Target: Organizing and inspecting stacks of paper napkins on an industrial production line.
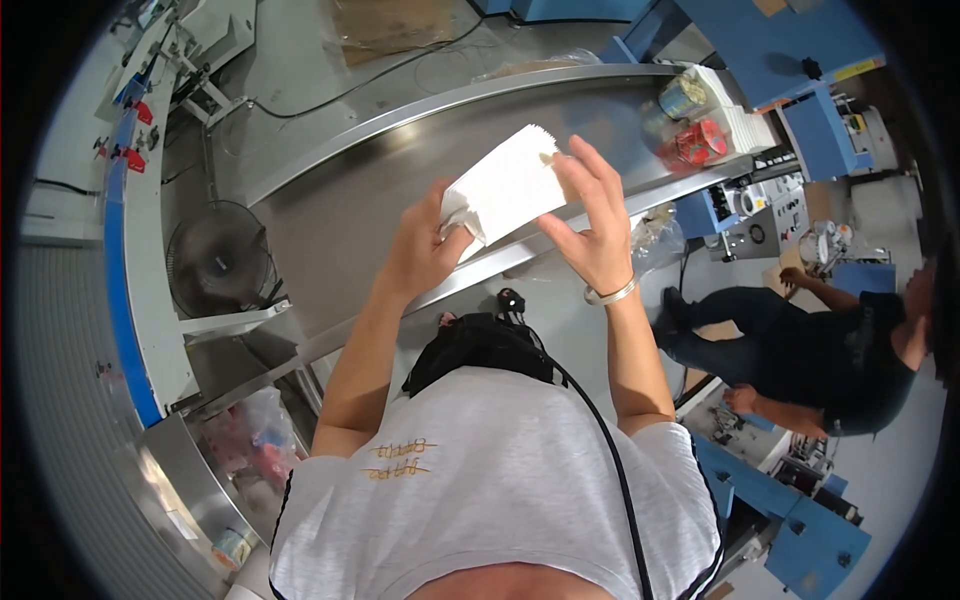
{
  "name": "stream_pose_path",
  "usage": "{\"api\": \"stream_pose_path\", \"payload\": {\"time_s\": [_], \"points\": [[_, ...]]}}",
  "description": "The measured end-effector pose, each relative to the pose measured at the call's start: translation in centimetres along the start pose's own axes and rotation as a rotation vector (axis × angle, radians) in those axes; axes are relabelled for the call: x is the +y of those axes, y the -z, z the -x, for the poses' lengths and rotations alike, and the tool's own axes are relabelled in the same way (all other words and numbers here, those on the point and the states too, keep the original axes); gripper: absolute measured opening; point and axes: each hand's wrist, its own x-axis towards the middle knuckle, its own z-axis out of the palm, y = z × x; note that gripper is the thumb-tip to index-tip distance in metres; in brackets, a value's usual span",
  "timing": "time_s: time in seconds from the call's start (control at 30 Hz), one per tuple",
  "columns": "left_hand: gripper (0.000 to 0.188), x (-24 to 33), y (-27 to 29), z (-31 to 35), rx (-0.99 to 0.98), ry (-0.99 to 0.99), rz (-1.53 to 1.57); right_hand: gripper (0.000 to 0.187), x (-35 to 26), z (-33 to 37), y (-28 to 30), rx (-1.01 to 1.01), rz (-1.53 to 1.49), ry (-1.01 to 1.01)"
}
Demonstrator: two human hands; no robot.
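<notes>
A stack of thin white sheets or cards (512, 188) is held tilted above the metal table, its edges ridged and slightly fanned. My left hand (428, 248) grips its left end, thumb on top and fingers behind. At the stack's right end is my right hand (597, 228), its fingers apart and curved. Those fingertips are close to the edge; whether they touch it I cannot tell. A small brownish spot shows near the stack's upper right corner.
The long steel table (345, 215) has a raised rim. At its right end stand white stacks (745, 130), a red can (700, 145) and a yellowish can (682, 98). A fan (222, 262) is at left. Another person (800, 340) works at machines on the right.
</notes>
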Motion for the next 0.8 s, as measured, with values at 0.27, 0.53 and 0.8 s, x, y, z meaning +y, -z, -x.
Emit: {"api": "stream_pose_path", "payload": {"time_s": [0.27, 0.53, 0.8], "points": [[0.054, 2.2, -2.1, 1.8, 0.085, -0.491, -0.112, 0.063, -1.2, 2.2, 4.0, 0.025, -0.017, 0.019], [0.052, 5.7, -5.1, 6.6, 0.102, -0.533, -0.2, 0.042, -3.0, 7.1, 7.6, 0.111, 0.124, 0.212], [0.036, 5.8, -10.0, 14.1, 0.196, 0.139, 0.658, 0.028, -7.7, 8.4, 10.5, -0.309, 0.153, 0.308]]}}
